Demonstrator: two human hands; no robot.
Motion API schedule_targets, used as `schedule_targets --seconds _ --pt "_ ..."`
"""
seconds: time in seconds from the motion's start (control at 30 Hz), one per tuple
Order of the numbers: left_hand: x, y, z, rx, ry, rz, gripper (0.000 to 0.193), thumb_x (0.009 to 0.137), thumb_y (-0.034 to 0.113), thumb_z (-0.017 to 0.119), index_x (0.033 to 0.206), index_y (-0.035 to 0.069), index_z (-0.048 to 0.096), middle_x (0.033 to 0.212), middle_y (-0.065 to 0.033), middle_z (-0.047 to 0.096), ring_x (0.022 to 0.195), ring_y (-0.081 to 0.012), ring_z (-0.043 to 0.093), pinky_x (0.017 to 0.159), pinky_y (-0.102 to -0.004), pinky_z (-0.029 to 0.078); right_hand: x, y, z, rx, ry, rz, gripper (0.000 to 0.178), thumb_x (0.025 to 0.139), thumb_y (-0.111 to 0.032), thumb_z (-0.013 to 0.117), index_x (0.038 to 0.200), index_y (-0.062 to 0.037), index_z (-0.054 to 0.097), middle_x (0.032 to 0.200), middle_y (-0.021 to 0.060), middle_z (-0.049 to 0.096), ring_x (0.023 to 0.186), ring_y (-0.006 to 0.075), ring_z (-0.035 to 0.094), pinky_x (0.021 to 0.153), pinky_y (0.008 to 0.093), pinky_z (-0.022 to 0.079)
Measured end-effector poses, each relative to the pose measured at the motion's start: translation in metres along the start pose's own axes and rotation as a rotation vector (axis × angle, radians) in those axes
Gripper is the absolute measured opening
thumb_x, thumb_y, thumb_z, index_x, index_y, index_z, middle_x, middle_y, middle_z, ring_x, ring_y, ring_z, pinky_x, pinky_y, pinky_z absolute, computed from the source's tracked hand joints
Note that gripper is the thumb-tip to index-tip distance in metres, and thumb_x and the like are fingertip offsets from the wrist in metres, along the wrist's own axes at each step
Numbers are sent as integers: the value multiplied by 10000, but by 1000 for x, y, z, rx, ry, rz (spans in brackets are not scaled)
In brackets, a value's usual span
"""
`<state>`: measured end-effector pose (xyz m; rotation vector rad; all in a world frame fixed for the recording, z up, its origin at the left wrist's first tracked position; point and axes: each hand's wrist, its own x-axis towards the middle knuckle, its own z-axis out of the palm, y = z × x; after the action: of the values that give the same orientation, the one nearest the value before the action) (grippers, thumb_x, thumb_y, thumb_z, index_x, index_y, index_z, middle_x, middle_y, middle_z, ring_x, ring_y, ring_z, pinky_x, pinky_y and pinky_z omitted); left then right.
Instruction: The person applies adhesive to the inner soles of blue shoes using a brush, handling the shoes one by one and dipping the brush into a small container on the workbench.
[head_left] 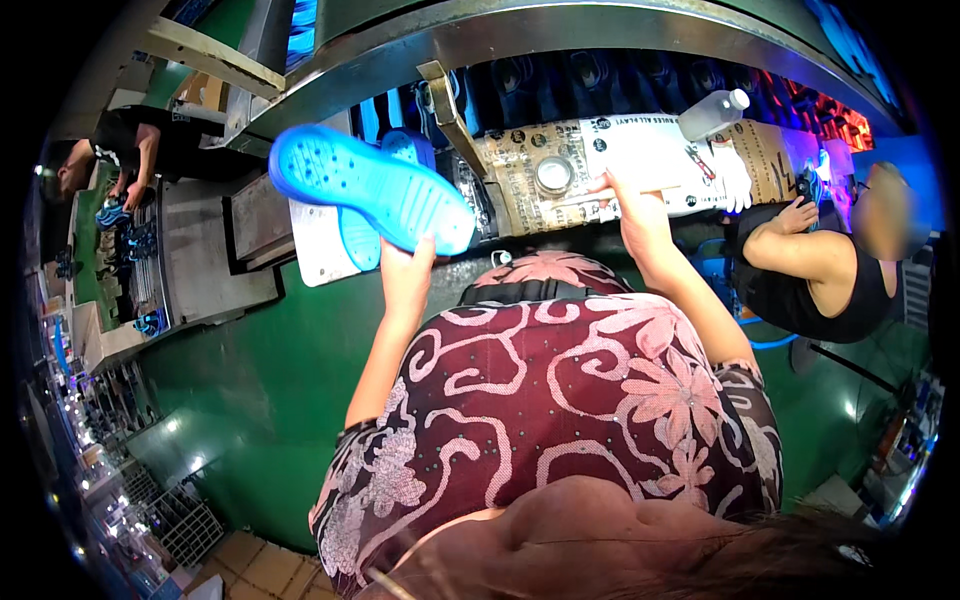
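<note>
My left hand grips the heel end of a bright blue shoe sole, which is tilted up with its dimpled, ribbed face showing. Beneath it, another blue sole lies partly hidden on a white board. My right hand is closed around a thin, pale stick-like tool that looks like a brush. Its working end points left, near a small round container on the cardboard-covered bench. I cannot make out the tip clearly.
A white-capped translucent bottle and a white glove lie on the cardboard. A metal bracket rises before a row of dark shoes. One person works at right, another at far left.
</note>
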<state>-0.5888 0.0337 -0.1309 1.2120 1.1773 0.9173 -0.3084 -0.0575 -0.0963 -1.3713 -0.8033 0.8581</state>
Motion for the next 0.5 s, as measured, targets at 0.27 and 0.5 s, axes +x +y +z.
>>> schedule_targets --seconds 0.27,0.5 --pt "12 50 55 142 -21 386 406 745 82 630 1088 -59 466 989 -137 601 884 -185 585 811 -297 453 19 -42 26 -468 -314 -646 181 843 -101 548 697 -59 645 660 49 592 699 188 549 847 390 408" --pt "12 63 68 181 -68 443 393 743 92 636 1074 -50 480 955 -127 617 868 -178 593 790 -299 462 26 -37 26 -527 -231 -857 168 762 -137 639 609 -80 601 564 39 520 558 222 488 592 335 381"
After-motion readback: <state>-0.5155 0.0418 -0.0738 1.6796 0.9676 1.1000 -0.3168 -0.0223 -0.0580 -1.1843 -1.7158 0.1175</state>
